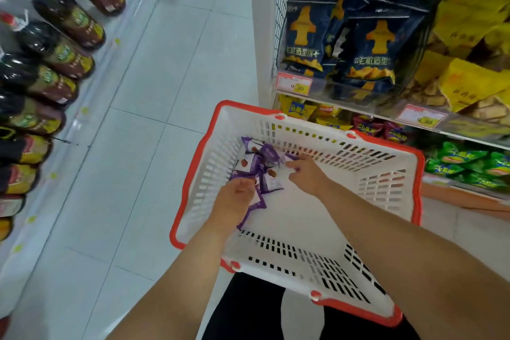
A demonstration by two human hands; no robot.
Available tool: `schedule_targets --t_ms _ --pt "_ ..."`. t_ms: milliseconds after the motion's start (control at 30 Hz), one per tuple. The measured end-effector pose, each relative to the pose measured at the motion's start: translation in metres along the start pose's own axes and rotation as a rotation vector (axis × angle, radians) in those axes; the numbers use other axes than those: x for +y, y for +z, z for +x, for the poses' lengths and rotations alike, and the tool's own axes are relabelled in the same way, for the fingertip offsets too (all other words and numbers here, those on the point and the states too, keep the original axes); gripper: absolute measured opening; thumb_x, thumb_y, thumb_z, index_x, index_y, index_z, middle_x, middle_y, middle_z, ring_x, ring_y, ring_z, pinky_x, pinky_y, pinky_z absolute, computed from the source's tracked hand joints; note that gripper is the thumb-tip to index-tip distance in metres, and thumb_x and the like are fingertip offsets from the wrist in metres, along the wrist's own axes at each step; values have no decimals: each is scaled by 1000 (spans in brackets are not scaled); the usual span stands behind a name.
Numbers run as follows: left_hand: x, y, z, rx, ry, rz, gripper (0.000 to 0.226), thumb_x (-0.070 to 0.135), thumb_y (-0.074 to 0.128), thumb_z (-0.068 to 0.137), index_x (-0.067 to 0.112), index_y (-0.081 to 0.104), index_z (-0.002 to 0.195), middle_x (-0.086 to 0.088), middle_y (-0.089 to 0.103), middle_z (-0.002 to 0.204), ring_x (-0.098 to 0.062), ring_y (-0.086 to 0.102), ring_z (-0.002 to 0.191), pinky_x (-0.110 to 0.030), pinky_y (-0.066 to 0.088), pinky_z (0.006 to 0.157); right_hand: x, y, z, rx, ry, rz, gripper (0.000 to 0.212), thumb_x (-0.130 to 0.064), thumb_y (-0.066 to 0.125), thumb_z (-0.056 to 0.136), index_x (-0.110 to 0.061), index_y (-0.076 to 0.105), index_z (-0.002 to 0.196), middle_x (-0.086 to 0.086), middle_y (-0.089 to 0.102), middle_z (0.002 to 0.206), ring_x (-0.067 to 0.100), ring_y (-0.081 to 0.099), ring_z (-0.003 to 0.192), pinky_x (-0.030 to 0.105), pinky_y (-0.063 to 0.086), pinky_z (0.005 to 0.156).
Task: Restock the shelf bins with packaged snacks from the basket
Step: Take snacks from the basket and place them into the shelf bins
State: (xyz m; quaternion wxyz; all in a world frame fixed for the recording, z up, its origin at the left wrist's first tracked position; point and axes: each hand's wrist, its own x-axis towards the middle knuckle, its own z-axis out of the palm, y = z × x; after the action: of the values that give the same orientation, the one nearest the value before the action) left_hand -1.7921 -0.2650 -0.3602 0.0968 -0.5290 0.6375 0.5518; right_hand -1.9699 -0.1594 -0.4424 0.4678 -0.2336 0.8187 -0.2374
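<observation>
Both hands are lowered into the red-rimmed basket (386,182), left hand (234,199) curled around purple snack packets (262,165), right hand (306,174) pinching one, beside shelf tags (294,83) marked 9.90.

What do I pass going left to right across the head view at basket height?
Dark bottles → tiled floor → basket's red rim → left hand → purple snack packs → right hand → green bags on the low shelf.
</observation>
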Motion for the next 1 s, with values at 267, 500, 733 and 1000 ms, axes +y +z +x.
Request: schedule_targets --t_ms 267,500,733,1000 --pt "80 11 -36 -271 -154 -557 40 54 39 100 22 63 108 1 69 110 -20 64 111 -36 45 101 -45 -27 -129 279 -540 209 42 17 47 83 -15 72 95 -10 54 132 -3 47 126 15 37 104" --pt "129 19 -64 -203 -20 -563 37 9 64 93 3 52 127 -20 63 124 -28 69 99 -42 60 77 -70 -85 -174 259 -289 728 33 14 44 92 -16 58 90 -13 64 111 4 65 101 24 54 84" --pt "201 33 -123 -325 391 -45 37 17 68 91 27 55 124 -2 61 120 -19 66 102 -23 56 69 -75 -182 -218 337 -311 536 40 -30 68 90 -35 54 127 -17 63 118 1 63 97 22 53 86" --pt "294 86 -176 -191 685 104 42 26 82 77 35 64 114 16 67 101 -4 66 89 -28 55 85 -61 -278 -271 581 -381 636 14 -14 68 90 -26 68 84 -11 70 72 2 63 65 19 50 63"
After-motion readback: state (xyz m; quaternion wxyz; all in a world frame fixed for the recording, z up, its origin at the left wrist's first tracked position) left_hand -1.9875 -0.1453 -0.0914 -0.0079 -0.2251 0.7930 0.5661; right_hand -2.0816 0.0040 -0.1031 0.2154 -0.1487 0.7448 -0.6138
